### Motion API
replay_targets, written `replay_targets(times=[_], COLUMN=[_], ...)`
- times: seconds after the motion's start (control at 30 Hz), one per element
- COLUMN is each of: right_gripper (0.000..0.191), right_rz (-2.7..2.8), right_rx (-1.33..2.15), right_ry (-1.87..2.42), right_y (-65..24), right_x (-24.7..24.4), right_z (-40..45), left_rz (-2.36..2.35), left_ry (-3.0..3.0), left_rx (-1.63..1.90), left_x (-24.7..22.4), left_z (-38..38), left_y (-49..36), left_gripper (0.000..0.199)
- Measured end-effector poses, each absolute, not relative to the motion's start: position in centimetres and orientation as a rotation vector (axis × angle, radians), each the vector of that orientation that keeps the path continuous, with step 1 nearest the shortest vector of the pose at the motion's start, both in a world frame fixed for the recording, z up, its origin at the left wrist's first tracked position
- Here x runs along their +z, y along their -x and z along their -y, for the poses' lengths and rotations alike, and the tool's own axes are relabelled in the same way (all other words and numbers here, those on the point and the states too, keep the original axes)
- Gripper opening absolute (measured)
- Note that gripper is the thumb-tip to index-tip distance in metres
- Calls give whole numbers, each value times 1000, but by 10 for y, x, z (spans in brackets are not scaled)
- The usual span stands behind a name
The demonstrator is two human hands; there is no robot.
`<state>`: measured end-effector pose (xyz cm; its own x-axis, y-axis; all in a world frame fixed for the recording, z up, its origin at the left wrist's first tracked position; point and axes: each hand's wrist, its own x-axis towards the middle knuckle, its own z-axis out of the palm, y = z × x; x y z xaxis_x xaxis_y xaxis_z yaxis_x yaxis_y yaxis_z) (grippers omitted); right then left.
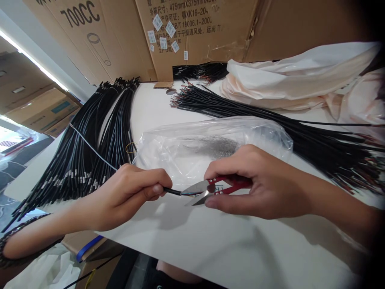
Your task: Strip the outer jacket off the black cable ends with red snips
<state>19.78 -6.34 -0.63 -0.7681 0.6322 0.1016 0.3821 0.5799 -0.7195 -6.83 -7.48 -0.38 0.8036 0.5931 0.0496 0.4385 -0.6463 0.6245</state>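
Pointing right, a black cable (172, 191) is pinched by the tightly closed fingers of the left hand (128, 194), and now its thin inner wires (189, 194) are seen bared between the parted blades of red-handled snips (209, 187)! The snips are clasped by the right hand (264, 182), fingers bent part-closed around the handles. Everything is held just above the white tabletop (204, 245), a clear plastic bag (162, 146) lying behind, bundled black cables (80, 136) spread at the left.

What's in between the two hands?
In the head view, the end of a black cable pokes out of the left hand, and its thin wires reach between the open blades of the red-handled snips in the right hand.
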Motion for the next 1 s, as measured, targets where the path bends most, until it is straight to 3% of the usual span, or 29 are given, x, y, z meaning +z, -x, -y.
replay_targets(times=[0.37,0.67,0.77,1.0], right_gripper=[17,23,23,25], right_rz=[2049,1717,1794,2377], right_rx=[1800,2028,1817,463], right_ry=[885,810,902,839], right_y=[-194,-192,-196,-204], right_x=[-9,-10,-6,6], right_z=[62,64,65,81], left_rz=[-783,-768,-758,-829], left_ry=[-2497,-2553,-2541,-2517], left_rx=[416,495,488,535], left_x=[-5,-8,-9,-10], left_z=[77,82,81,82], left_y=[73,70,69,69], left_gripper=[12,12,12,10])
